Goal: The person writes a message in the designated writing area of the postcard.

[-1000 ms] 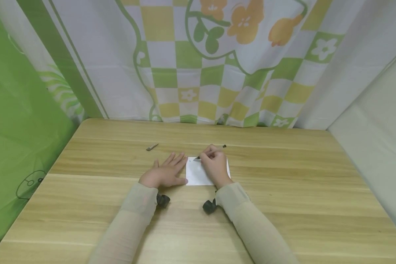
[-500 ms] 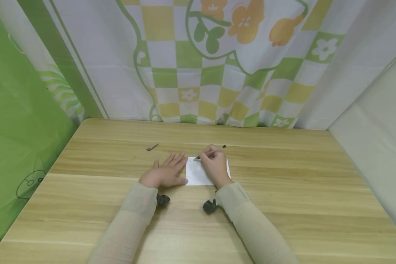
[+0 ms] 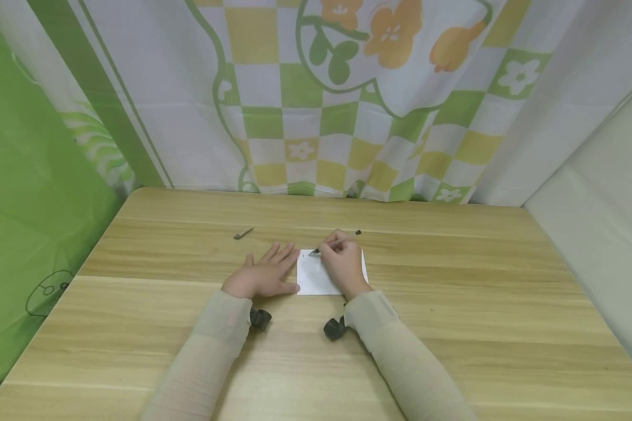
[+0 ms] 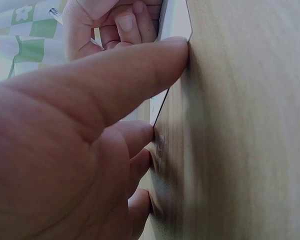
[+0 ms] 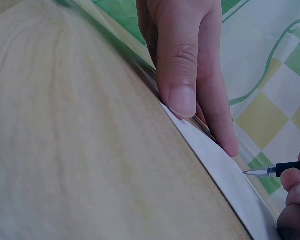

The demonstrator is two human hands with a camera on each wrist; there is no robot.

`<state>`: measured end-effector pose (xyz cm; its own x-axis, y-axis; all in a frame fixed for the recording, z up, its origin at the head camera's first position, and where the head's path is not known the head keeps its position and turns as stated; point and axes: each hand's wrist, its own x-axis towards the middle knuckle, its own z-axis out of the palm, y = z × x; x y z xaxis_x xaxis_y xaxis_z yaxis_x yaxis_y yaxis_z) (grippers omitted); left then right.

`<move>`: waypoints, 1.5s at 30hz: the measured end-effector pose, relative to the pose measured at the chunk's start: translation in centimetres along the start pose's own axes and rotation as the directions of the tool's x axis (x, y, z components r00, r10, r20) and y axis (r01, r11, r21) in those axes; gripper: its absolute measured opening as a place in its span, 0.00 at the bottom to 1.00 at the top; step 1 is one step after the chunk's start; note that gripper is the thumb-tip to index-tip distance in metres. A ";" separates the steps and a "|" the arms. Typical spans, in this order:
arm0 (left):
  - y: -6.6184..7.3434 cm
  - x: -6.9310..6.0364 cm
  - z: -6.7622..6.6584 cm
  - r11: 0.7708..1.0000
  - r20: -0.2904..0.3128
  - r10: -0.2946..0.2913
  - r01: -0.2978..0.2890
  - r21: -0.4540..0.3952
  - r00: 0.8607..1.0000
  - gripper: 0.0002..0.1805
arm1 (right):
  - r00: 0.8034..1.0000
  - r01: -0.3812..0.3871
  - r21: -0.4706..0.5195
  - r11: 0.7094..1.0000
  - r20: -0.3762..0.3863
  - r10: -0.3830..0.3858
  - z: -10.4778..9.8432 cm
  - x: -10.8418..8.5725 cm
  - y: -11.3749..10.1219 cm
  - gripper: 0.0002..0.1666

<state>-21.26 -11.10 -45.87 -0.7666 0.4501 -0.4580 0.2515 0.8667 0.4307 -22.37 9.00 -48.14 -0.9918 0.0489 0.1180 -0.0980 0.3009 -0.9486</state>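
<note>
A small white sheet of paper [image 3: 316, 279] lies on the wooden table, with a tiny dark mark near its upper left corner. My left hand [image 3: 265, 278] rests palm down with fingers spread, the thumb [image 4: 155, 62] and index fingertip touching the sheet's left edge. Between thumb and fingers, my right hand [image 3: 343, 263] pinches a pen [image 5: 288, 168] with a dark grip and a silvery cone tip. The pen's point meets the paper near its top edge. Part of the sheet's right side is hidden beneath the right hand.
A small slim brownish object [image 3: 243, 234] with a pointed end lies beyond the left hand; its kind is unclear. The wooden table [image 3: 484, 304] ends at a checkered curtain [image 3: 347, 128] at the back. Black cameras [image 3: 335, 329] sit at both wrists.
</note>
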 end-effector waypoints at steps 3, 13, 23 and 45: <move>0.3 -0.3 -0.2 1.000 0.005 0.002 -0.002 -0.002 1.000 0.48 | 1.000 -0.007 -0.001 1.000 0.004 0.007 0.0 0.0 0.0 0.05; 0.9 -1.0 -0.8 1.000 0.017 0.003 -0.003 -0.011 1.000 0.48 | 1.000 0.008 -0.009 1.000 0.002 -0.008 0.0 0.0 0.0 0.06; 0.3 -0.4 -0.3 1.000 -0.002 0.004 -0.004 -0.007 1.000 0.48 | 1.000 -0.001 -0.003 1.000 -0.003 0.001 0.0 0.0 0.0 0.07; 0.1 -0.2 -0.1 1.000 -0.008 0.004 -0.004 0.014 1.000 0.48 | 1.000 -0.021 -0.007 1.000 -0.002 0.021 -0.1 0.0 0.0 0.05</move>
<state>-21.15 -11.12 -45.71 -0.7703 0.4520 -0.4498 0.2627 0.8677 0.4220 -22.35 9.05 -48.13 -0.9935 0.0571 0.0982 -0.0761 0.3069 -0.9487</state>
